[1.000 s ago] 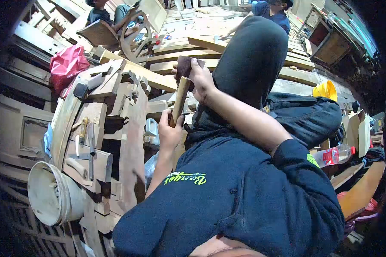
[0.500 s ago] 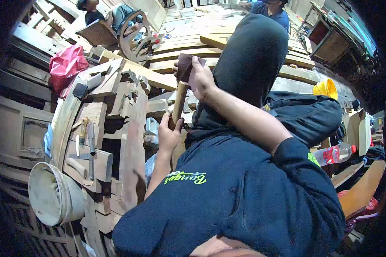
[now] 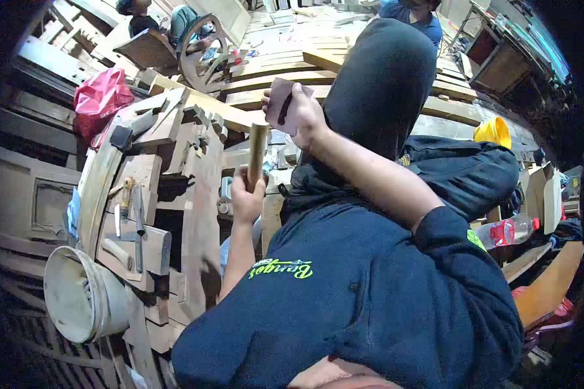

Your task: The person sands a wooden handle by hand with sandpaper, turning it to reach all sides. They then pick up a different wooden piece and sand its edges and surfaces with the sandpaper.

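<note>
My left hand (image 3: 248, 201) is closed around the lower part of a short, round wooden piece (image 3: 257, 150), which stands nearly upright. To its right, my right hand (image 3: 308, 120) grips a folded brown sheet (image 3: 282, 104) that looks like sandpaper, thumb on the near face and fingertips showing at the far edge. A dark streak marks the sheet. The sheet and the wooden piece are apart, with a small gap between them. Both hands are in front of my raised knee (image 3: 386, 78).
Chisel-like tools (image 3: 138, 207) lie on wooden blocks at the left, near a white bucket (image 3: 71, 292) and a pink bag (image 3: 102, 94). A yellow container (image 3: 493, 133) and a plastic bottle (image 3: 506, 232) are at the right. Two people sit at the far side.
The wooden piece has moved left, away from the sheet, and stands more upright. The sheet has turned so that more of its face shows.
</note>
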{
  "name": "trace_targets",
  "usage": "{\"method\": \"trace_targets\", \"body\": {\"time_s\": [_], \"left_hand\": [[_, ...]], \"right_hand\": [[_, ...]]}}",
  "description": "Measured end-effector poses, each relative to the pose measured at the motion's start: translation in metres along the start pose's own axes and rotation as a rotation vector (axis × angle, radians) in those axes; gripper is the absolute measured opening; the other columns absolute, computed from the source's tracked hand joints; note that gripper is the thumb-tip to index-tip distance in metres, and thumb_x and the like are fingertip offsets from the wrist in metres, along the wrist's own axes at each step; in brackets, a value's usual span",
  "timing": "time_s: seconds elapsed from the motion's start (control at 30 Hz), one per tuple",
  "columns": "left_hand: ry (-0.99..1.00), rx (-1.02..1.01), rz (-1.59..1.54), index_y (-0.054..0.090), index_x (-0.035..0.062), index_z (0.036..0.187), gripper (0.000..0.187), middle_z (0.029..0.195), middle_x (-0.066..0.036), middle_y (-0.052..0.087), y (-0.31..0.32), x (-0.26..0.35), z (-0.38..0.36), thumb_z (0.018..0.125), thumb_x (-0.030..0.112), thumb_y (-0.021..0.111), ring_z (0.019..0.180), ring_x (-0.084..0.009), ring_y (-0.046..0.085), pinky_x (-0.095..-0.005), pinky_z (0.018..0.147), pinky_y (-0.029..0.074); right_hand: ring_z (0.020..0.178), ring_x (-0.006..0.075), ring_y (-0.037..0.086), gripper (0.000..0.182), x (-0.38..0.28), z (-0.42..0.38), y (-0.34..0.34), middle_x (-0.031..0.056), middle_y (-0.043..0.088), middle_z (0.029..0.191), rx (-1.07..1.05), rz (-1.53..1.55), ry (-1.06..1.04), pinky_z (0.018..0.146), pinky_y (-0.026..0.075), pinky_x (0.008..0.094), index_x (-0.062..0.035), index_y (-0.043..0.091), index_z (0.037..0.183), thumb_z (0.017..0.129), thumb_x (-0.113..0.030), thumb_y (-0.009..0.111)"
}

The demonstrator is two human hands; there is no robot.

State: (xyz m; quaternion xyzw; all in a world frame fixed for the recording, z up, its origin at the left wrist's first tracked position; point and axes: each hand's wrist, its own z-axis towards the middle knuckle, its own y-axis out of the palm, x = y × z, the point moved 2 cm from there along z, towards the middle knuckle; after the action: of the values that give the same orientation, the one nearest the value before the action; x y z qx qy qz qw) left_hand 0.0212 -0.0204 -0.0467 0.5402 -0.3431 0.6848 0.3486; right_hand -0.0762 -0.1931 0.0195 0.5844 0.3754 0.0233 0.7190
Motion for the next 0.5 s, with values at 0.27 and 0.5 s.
{"method": "trace_targets", "body": {"time_s": [0.27, 0.5], "left_hand": [[0.068, -0.107, -0.049, 0.056, 0.0013, 0.094, 0.015, 0.073, 0.002, 0.054, 0.025, -0.003, 0.011, 0.09, 0.015, 0.06, 0.064, -0.0055, 0.048, -0.0221, 0.057, 0.04], [-0.031, -0.109, -0.091, 0.054, 0.0027, 0.087, 0.021, 0.06, 0.004, 0.048, 0.025, -0.017, 0.008, 0.093, 0.023, 0.057, 0.051, -0.0046, 0.041, -0.0217, 0.046, 0.033]], "right_hand": [[0.09, 0.0305, 0.062, 0.051, -0.004, -0.009, 0.007, 0.0193, 0.061, 0.104, 0.039, -0.09, 0.057, 0.079, 0.052, 0.0405, 0.0028, 0.041, 0.124, 0.1, -0.04, 0.024], [0.09, 0.0288, 0.062, 0.052, -0.005, -0.009, 0.007, 0.0168, 0.061, 0.104, 0.019, -0.144, 0.058, 0.078, 0.052, 0.0405, 0.0021, 0.044, 0.123, 0.1, -0.04, 0.024]]}}
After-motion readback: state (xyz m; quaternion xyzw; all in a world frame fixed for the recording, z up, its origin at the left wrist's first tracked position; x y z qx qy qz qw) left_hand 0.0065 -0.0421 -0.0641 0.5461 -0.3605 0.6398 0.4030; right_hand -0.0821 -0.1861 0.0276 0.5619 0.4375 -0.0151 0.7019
